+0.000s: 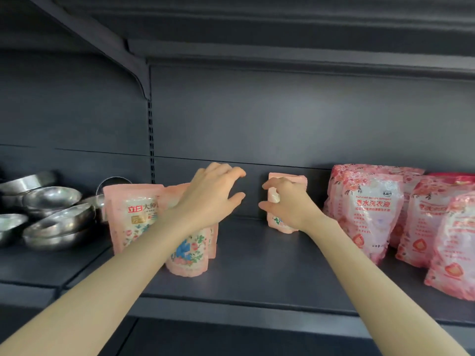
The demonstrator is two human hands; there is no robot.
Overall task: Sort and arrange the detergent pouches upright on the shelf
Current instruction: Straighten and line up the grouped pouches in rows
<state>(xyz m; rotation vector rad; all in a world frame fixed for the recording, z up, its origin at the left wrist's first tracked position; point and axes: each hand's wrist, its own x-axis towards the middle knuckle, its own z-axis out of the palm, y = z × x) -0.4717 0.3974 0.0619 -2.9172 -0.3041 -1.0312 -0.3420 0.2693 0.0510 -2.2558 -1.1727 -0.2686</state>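
From the head view, I have my right hand (290,206) on a small pale pink pouch (299,180) at the back of the shelf (257,265). Its forefinger and thumb curl round the pouch's left edge, gripping it. The pouch has a soft pink skin with a white patch showing between finger and thumb. It stands upright with its long axis vertical and its base on the shelf, close to the dark back panel (257,119); I cannot tell if it touches the panel.

My left hand (213,194) hangs with fingers spread and holds nothing. It sits above a cluster of pale floral pouches (131,214), all upright with their printed faces toward me.

A bare strip of shelf lies between the held pouch and that cluster, running forward to the front lip. To the right, well apart from the small pouch, larger rose-printed pouches (370,209) stand in overlapping rows leaning slightly. At far left, steel bowls (51,214) are stacked just beside the floral cluster.
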